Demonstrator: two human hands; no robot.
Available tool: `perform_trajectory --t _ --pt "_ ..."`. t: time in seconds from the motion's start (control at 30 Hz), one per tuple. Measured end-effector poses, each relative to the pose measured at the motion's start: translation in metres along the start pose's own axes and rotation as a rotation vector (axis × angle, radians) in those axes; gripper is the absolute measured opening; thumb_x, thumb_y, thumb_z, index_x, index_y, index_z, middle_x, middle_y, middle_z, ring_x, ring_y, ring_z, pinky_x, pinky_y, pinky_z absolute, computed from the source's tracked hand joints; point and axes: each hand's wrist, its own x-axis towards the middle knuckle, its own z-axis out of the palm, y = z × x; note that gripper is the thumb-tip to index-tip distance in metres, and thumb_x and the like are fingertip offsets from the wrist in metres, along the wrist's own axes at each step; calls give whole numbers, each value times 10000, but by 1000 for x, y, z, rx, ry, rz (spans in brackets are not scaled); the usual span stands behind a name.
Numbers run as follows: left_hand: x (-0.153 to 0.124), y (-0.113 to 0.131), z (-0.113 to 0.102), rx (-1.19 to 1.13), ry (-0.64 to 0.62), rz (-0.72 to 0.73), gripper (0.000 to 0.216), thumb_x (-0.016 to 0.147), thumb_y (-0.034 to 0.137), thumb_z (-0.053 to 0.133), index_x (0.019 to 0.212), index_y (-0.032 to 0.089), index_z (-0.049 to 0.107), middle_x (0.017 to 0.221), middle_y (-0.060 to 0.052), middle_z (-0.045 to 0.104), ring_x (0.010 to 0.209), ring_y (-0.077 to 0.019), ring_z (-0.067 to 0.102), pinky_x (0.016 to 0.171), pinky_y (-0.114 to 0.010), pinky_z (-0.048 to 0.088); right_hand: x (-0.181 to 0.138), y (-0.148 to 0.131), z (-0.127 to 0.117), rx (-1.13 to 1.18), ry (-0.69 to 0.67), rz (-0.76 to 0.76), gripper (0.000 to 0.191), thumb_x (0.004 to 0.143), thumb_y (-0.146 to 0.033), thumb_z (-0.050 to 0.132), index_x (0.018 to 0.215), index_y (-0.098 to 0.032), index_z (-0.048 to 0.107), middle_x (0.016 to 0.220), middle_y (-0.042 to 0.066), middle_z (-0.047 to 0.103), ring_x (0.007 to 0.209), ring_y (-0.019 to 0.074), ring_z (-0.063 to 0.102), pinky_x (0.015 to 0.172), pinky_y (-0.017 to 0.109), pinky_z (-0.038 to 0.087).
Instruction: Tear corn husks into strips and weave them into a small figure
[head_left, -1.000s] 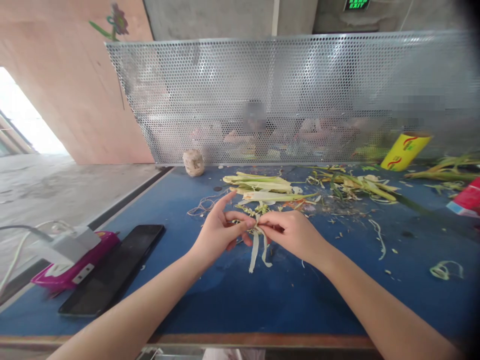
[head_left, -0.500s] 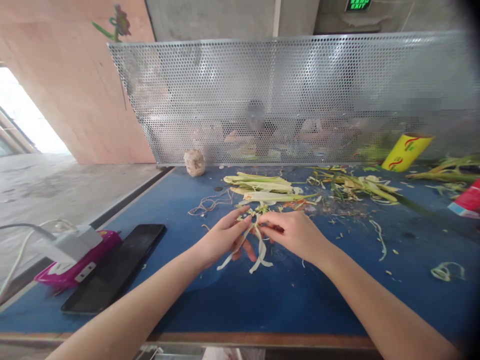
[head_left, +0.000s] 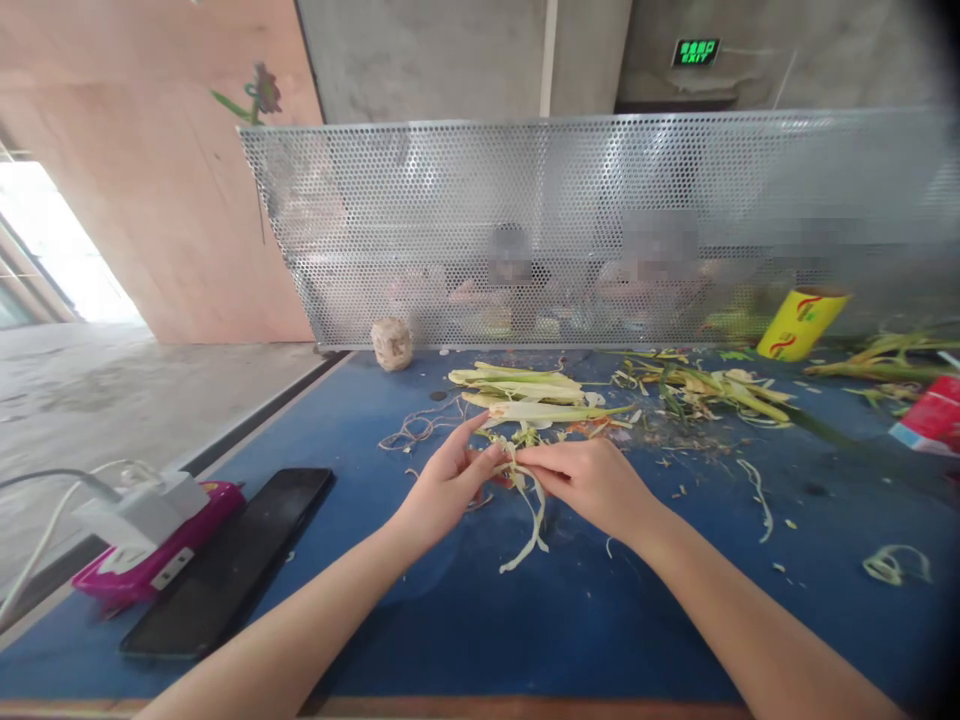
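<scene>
With narrow fingers, the left hand point(head_left: 444, 485) and the right hand point(head_left: 604, 485) pinch a pale strip point(head_left: 538, 518) between them, near the leaves point(head_left: 525, 386). The step seems to be twisting or knotting; the next move probably calls for a steady pinch.

A craft workshop was indicated. Pale plant strips point(head_left: 535, 532) were handled above a blue worktop point(head_left: 585, 640), on which cut stalks point(head_left: 517, 382) were spread and a magenta power strip point(head_left: 184, 540) was placed. Other people point(head_left: 536, 275) were dimly seen through a perforated metal screen point(head_left: 442, 190). An illuminated exit sign point(head_left: 696, 52), bare grey walls point(head_left: 427, 60) and a concrete-like floor point(head_left: 67, 400) were also shown.
</scene>
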Motion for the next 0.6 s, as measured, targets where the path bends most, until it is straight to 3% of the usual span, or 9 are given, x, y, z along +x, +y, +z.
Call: perform_trajectory --t 0.07,0.23,0.3,0.37,0.43,0.6 --pt "-1 0 0 22 26 35 616 726 320 606 1256 144 346 632 23 600 574 -97 552 503 -197 381 0 1 2 2 9 -15 247 861 -267 449 994 -272 657 847 4 713 693 157 651 579 238 438" --pt "1 -7 0 -116 -47 66 778 682 264 657 1302 125 208 681 13 591 615 -112 559 586 -249 440 2 0 5 -26 2 -46 248 856 -228 449 964 -254 670 820 20 711 680 158 645 587 237 448" --pt "3 -11 0 -166 42 65 909 644 267 690 1328 167 100 877 -44 593 624 -115 565 551 -263 462 5 -2 4 -88 -13 -73 251 860 -225 438 931 -242 678 804 30 709 674 164 642 569 239 441" --pt "4 -14 -1 -219 41 91 940 633 252 703 1331 189 76 990 -81 568 656 -113 582 575 -266 473 8 -4 4 -176 -23 -87 267 868 -235 420 882 -232 687 729 38 700 629 173 634 520 247 421" --pt "6 -16 -3 -260 37 160 899 641 220 701 1324 169 119 924 -66 592 633 -95 585 611 -251 466 10 -6 3 -229 -31 -93 264 866 -233 422 868 -229 686 689 36 689 598 180 628 495 254 414" --pt "7 -16 -4 -457 37 156 975 566 191 751 1317 161 130 832 -54 641 551 -148 628 492 -240 436 16 -12 -2 -137 -25 -54 249 828 -172 459 934 -256 669 836 24 703 672 180 649 563 265 479"
